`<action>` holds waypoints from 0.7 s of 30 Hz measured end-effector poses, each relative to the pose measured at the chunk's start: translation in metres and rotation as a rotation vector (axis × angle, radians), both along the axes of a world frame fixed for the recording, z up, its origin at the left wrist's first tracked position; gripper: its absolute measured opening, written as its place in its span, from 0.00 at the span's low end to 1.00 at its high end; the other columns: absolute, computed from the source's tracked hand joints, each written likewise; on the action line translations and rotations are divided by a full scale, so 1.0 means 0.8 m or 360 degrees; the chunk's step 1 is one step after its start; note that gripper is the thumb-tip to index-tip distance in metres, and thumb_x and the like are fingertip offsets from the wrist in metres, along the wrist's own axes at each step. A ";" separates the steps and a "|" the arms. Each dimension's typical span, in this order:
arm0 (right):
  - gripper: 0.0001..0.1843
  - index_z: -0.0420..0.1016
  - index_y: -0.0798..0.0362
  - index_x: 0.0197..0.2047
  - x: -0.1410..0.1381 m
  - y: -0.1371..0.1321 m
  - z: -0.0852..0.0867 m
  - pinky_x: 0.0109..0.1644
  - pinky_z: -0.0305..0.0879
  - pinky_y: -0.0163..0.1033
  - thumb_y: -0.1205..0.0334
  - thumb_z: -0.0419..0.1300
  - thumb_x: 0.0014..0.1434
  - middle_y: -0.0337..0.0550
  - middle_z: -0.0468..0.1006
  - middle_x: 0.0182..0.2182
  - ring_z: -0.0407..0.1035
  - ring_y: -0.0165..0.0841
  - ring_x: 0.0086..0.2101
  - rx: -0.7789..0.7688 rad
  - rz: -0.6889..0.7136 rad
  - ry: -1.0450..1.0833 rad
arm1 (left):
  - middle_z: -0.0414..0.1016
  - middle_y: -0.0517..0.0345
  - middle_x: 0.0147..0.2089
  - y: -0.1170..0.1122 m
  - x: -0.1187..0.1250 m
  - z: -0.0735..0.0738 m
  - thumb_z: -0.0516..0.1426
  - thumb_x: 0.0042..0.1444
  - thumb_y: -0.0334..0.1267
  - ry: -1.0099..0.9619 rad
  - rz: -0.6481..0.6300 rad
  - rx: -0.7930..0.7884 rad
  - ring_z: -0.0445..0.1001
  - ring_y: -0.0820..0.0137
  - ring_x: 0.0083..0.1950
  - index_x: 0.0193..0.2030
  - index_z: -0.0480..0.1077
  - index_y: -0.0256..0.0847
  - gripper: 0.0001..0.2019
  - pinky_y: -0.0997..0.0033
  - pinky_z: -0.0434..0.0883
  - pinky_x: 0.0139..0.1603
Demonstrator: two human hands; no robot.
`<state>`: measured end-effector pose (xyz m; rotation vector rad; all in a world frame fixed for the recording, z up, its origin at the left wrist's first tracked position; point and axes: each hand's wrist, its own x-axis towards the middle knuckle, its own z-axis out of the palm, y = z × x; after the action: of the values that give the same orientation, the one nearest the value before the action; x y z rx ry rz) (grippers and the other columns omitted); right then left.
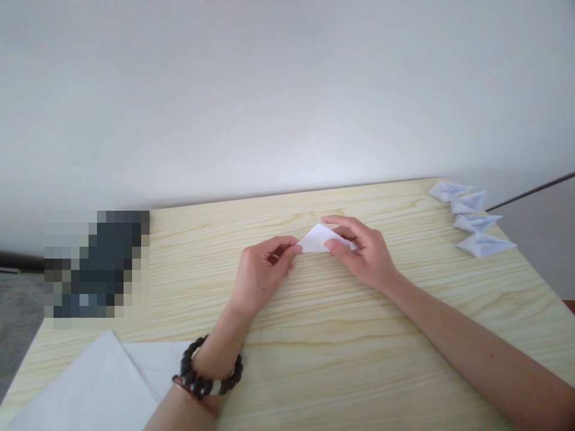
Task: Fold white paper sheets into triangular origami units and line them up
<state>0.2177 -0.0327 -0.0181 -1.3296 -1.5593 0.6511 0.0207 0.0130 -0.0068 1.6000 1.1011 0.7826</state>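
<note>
A small piece of folded white paper (pixel 315 239), roughly triangular with its peak pointing away from me, is held between my two hands over the middle of the table. My left hand (pixel 265 272) pinches its left corner between thumb and fingers. On the right side, my right hand (pixel 366 251) grips it, thumb on the near face and fingers behind. The fingers hide the paper's right end in part. A dark beaded bracelet (pixel 197 383) circles my left wrist.
Several folded white paper boats (pixel 487 244) line the right edge of the wooden table (pixel 314 347). White paper sheets (pixel 90 383) lie at the front left. A dark pixelated object (pixel 103 263) is at the back left. A white wall (pixel 287 96) stands behind the table.
</note>
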 end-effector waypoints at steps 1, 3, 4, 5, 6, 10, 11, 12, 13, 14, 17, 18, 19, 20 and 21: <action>0.20 0.69 0.49 0.56 0.001 0.000 0.000 0.31 0.70 0.35 0.52 0.57 0.62 0.40 0.81 0.30 0.74 0.31 0.28 -0.0039 0.0022 0.0110 | 0.72 0.63 0.22 0.000 0.001 0.000 0.60 0.54 0.42 -0.0027 0.0053 -0.0019 0.66 0.77 0.20 0.37 0.77 0.39 0.09 0.80 0.66 0.20; 0.22 0.69 0.52 0.56 0.002 0.001 -0.001 0.29 0.69 0.36 0.48 0.51 0.65 0.41 0.80 0.27 0.73 0.31 0.25 -0.0110 0.0043 0.0341 | 0.74 0.61 0.25 -0.001 0.002 0.000 0.61 0.53 0.42 -0.0076 0.0149 -0.0053 0.66 0.78 0.20 0.37 0.76 0.38 0.10 0.81 0.66 0.19; 0.24 0.71 0.54 0.53 0.001 0.002 -0.001 0.29 0.69 0.36 0.46 0.49 0.66 0.42 0.81 0.27 0.72 0.31 0.24 -0.0143 0.0036 0.0439 | 0.74 0.60 0.26 -0.001 0.002 0.000 0.61 0.53 0.42 -0.0089 0.0179 -0.0065 0.66 0.78 0.20 0.37 0.75 0.37 0.10 0.81 0.66 0.19; 0.25 0.73 0.56 0.50 0.001 0.002 -0.001 0.28 0.69 0.37 0.45 0.47 0.66 0.44 0.81 0.27 0.72 0.31 0.23 -0.0175 0.0018 0.0516 | 0.74 0.60 0.26 -0.001 0.003 0.001 0.61 0.53 0.42 -0.0096 0.0201 -0.0073 0.66 0.79 0.20 0.37 0.75 0.37 0.10 0.82 0.66 0.19; 0.27 0.74 0.57 0.46 0.000 0.003 -0.001 0.28 0.69 0.37 0.44 0.46 0.66 0.46 0.82 0.28 0.72 0.30 0.23 -0.0209 -0.0012 0.0570 | 0.74 0.60 0.26 -0.002 0.003 0.001 0.61 0.53 0.42 -0.0098 0.0217 -0.0078 0.66 0.79 0.19 0.37 0.75 0.37 0.10 0.82 0.66 0.19; 0.21 0.75 0.56 0.36 -0.004 0.005 0.001 0.26 0.68 0.33 0.47 0.52 0.65 0.45 0.82 0.29 0.70 0.28 0.21 -0.0289 -0.0101 0.0537 | 0.72 0.62 0.23 -0.002 0.004 0.003 0.61 0.53 0.43 -0.0076 0.0257 -0.0083 0.64 0.80 0.19 0.36 0.74 0.37 0.10 0.83 0.66 0.19; 0.19 0.75 0.55 0.36 -0.004 0.005 0.002 0.25 0.68 0.33 0.48 0.54 0.64 0.44 0.82 0.29 0.70 0.27 0.22 -0.0292 -0.0104 0.0505 | 0.72 0.63 0.23 -0.002 0.004 0.003 0.61 0.53 0.43 -0.0070 0.0257 -0.0084 0.64 0.80 0.19 0.36 0.74 0.37 0.10 0.83 0.66 0.19; 0.17 0.75 0.54 0.37 -0.004 0.005 0.002 0.25 0.68 0.32 0.49 0.55 0.63 0.43 0.82 0.30 0.70 0.27 0.22 -0.0290 -0.0110 0.0477 | 0.72 0.63 0.23 -0.002 0.004 0.003 0.61 0.53 0.43 -0.0063 0.0252 -0.0090 0.64 0.80 0.19 0.36 0.74 0.37 0.11 0.83 0.66 0.19; 0.15 0.75 0.54 0.38 -0.004 0.005 0.002 0.25 0.68 0.31 0.50 0.56 0.63 0.42 0.82 0.30 0.70 0.26 0.22 -0.0283 -0.0120 0.0458 | 0.71 0.63 0.22 -0.001 0.004 0.003 0.61 0.53 0.43 -0.0053 0.0242 -0.0099 0.64 0.80 0.19 0.37 0.74 0.37 0.11 0.83 0.65 0.20; 0.14 0.75 0.53 0.39 -0.003 0.005 0.001 0.25 0.68 0.31 0.51 0.57 0.62 0.41 0.82 0.30 0.71 0.26 0.22 -0.0275 -0.0134 0.0445 | 0.71 0.63 0.22 -0.001 0.003 0.002 0.61 0.53 0.44 -0.0039 0.0229 -0.0106 0.64 0.80 0.19 0.37 0.74 0.37 0.11 0.83 0.65 0.20; 0.12 0.75 0.53 0.39 -0.002 0.005 0.000 0.25 0.69 0.30 0.52 0.58 0.62 0.40 0.82 0.29 0.71 0.25 0.21 -0.0262 -0.0144 0.0402 | 0.72 0.62 0.24 0.000 0.001 0.000 0.60 0.54 0.45 -0.0005 0.0143 -0.0109 0.64 0.80 0.20 0.38 0.75 0.37 0.12 0.82 0.64 0.20; 0.12 0.75 0.53 0.39 -0.002 0.006 0.000 0.25 0.68 0.30 0.53 0.58 0.62 0.40 0.82 0.29 0.71 0.25 0.21 -0.0255 -0.0135 0.0383 | 0.73 0.62 0.25 0.000 0.000 -0.001 0.60 0.55 0.45 -0.0003 0.0096 -0.0103 0.64 0.79 0.20 0.38 0.75 0.37 0.13 0.81 0.63 0.21; 0.11 0.75 0.53 0.39 -0.001 0.006 0.001 0.25 0.68 0.30 0.54 0.58 0.62 0.40 0.82 0.29 0.71 0.25 0.21 -0.0244 -0.0125 0.0364 | 0.74 0.61 0.25 0.000 -0.001 -0.002 0.60 0.55 0.46 0.0001 0.0045 -0.0096 0.64 0.79 0.21 0.38 0.76 0.37 0.13 0.81 0.63 0.21; 0.11 0.75 0.53 0.38 -0.001 0.006 0.001 0.25 0.68 0.30 0.54 0.58 0.62 0.40 0.81 0.28 0.70 0.25 0.21 -0.0231 -0.0116 0.0344 | 0.74 0.61 0.25 0.000 -0.002 -0.002 0.60 0.55 0.45 0.0008 -0.0002 -0.0088 0.63 0.79 0.21 0.38 0.76 0.37 0.12 0.80 0.62 0.21; 0.11 0.75 0.53 0.38 -0.001 0.006 0.002 0.25 0.67 0.30 0.54 0.58 0.62 0.39 0.81 0.26 0.70 0.25 0.21 -0.0222 -0.0111 0.0320 | 0.73 0.62 0.24 0.001 -0.003 -0.002 0.60 0.55 0.45 0.0018 -0.0038 -0.0081 0.63 0.79 0.21 0.36 0.76 0.37 0.12 0.80 0.62 0.22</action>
<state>0.2170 -0.0283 -0.0165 -1.3694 -1.3207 0.8354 0.0187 0.0135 -0.0084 1.5738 1.1002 0.7251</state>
